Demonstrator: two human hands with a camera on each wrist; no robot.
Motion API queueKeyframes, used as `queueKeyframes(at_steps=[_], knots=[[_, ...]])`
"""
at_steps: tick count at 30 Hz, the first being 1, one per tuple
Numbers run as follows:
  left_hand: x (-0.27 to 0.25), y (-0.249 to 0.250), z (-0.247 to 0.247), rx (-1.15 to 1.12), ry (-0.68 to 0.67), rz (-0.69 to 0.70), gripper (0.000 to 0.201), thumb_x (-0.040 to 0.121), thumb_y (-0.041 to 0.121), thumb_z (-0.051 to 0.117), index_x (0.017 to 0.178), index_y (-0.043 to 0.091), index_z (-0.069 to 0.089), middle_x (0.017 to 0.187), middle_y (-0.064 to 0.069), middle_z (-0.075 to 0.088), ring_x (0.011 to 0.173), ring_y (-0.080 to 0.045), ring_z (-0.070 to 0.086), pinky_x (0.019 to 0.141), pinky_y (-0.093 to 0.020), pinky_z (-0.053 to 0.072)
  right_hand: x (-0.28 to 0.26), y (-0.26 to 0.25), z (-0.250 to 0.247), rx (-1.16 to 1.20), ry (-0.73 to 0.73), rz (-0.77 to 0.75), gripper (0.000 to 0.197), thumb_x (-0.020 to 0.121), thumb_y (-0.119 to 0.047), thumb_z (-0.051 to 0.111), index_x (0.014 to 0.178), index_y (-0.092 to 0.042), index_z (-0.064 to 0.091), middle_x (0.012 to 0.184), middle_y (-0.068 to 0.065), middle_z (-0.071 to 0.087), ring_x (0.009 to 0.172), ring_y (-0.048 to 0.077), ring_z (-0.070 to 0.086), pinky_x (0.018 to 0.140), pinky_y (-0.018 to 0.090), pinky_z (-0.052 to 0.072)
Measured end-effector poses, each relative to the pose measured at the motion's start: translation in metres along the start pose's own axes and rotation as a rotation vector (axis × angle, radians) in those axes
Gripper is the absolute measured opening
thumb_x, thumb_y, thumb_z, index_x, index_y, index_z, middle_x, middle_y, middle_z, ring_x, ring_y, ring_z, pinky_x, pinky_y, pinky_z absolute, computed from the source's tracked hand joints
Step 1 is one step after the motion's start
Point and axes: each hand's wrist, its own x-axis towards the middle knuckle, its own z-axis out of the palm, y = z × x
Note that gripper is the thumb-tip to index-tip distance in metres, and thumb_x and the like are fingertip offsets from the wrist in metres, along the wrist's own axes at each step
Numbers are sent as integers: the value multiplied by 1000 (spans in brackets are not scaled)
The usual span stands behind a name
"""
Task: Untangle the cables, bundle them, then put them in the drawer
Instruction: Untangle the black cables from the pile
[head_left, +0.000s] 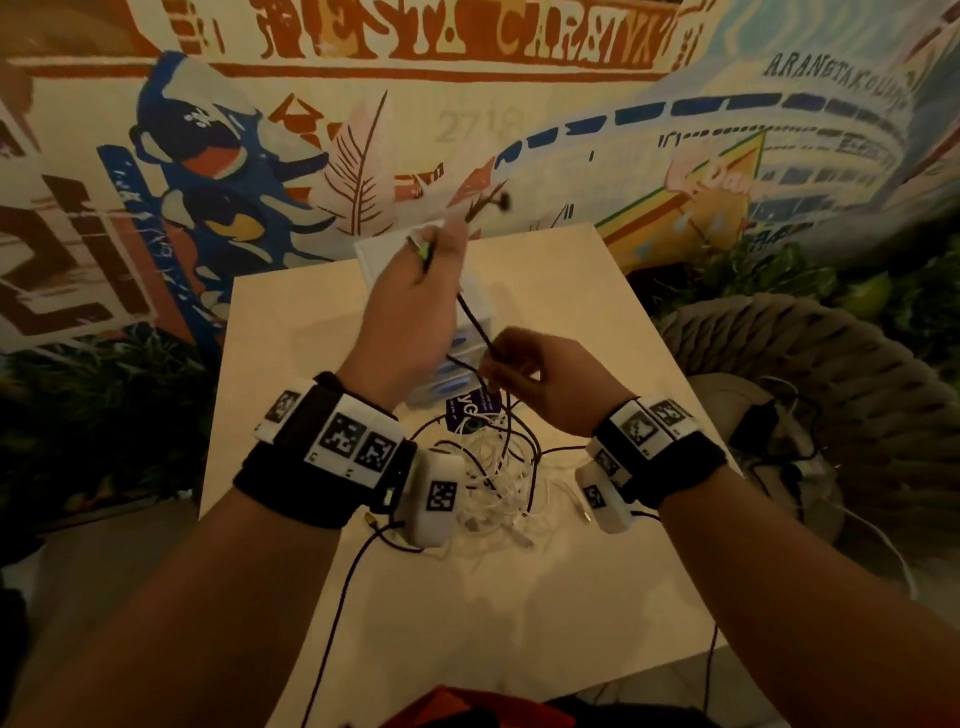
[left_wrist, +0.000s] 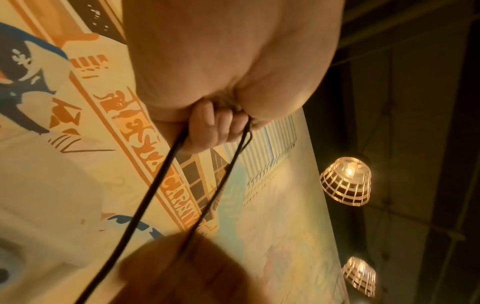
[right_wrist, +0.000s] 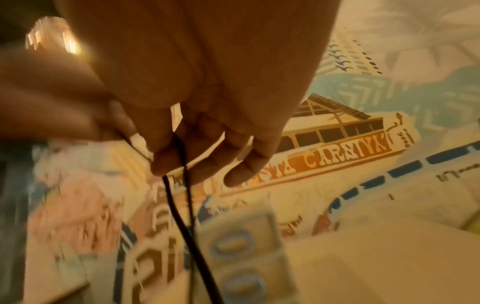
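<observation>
My left hand (head_left: 436, 249) is raised above the white table (head_left: 597, 322) and grips a black cable (head_left: 475, 322), whose blurred end (head_left: 491, 200) sticks up past the fingers. In the left wrist view the curled fingers (left_wrist: 218, 125) hold two black strands (left_wrist: 155, 185). Lower and to the right, my right hand (head_left: 496, 358) pinches the same cable; its fingertips (right_wrist: 166, 162) close on the strands (right_wrist: 182, 216). A tangle of white and black cables (head_left: 493, 483) lies on the table under my wrists. The small white drawer unit (head_left: 457, 338) with blue handles stands behind my hands, mostly hidden.
A purple tag (head_left: 470, 413) lies at the far side of the tangle. One black cable (head_left: 337, 597) trails off the table's front edge. A woven pouf (head_left: 810, 364) with dark cords on it sits at the right, and a mural wall stands behind the table.
</observation>
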Motion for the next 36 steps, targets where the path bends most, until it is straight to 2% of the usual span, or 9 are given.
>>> queueKeyframes(at_steps=[1,5,9,12,17,21,27,30,36], knots=[[0,3,-3,-81,35,-21,41,101,55,48,86,19,61,62,0,60,61,-25,52,65,-44,46,-3,14,7,-26,-31,30,14,103,-40,53,103,-30,63,93,-10,72,82,9,66,77,30,51],[-2,7,-15,-181,136,13,33,105,49,45,82,26,54,63,11,52,53,-2,45,53,-24,37,-15,49,22,-140,-91,196,29,103,-42,53,110,-19,70,102,3,70,91,19,63,82,36,51],[-10,0,-25,-103,53,38,42,107,48,41,79,19,54,67,2,59,63,-9,59,55,-28,53,-17,45,15,-137,-56,220,32,103,-44,52,111,-21,72,103,1,73,90,16,63,78,30,46],[-17,-9,-23,86,-59,63,46,104,49,49,73,15,47,50,5,45,52,-10,53,55,-30,54,-15,32,8,-96,57,143,28,103,-42,53,110,-24,73,100,-2,72,88,16,64,81,35,51],[-21,-36,-8,485,-137,239,41,94,45,67,73,28,36,62,8,40,57,-8,39,57,-30,33,-9,12,3,-112,143,13,20,101,-34,59,111,-23,72,88,-3,60,77,14,53,70,27,42],[-21,-49,1,686,-175,241,34,93,54,64,92,26,43,76,12,52,67,-2,50,54,-25,31,-9,9,2,-134,120,-27,16,99,-18,59,111,-18,70,87,-4,56,76,15,50,66,25,38],[-22,-71,3,886,-372,164,60,95,69,44,126,18,48,110,-1,64,94,-23,63,75,-45,54,-17,14,3,-15,76,56,15,104,-24,51,99,-24,64,91,-2,68,81,16,65,78,40,53],[-27,-87,8,972,-368,299,50,91,65,57,117,23,47,101,5,65,85,-20,65,65,-39,54,-20,17,7,140,112,136,21,107,-32,48,89,-38,57,85,-6,68,81,16,69,82,45,56],[-37,-122,25,1076,-396,267,48,81,47,72,113,25,45,94,8,61,77,-19,61,50,-28,34,-25,27,22,280,50,197,14,103,-32,56,96,-20,60,85,-4,66,81,21,70,82,50,58]])
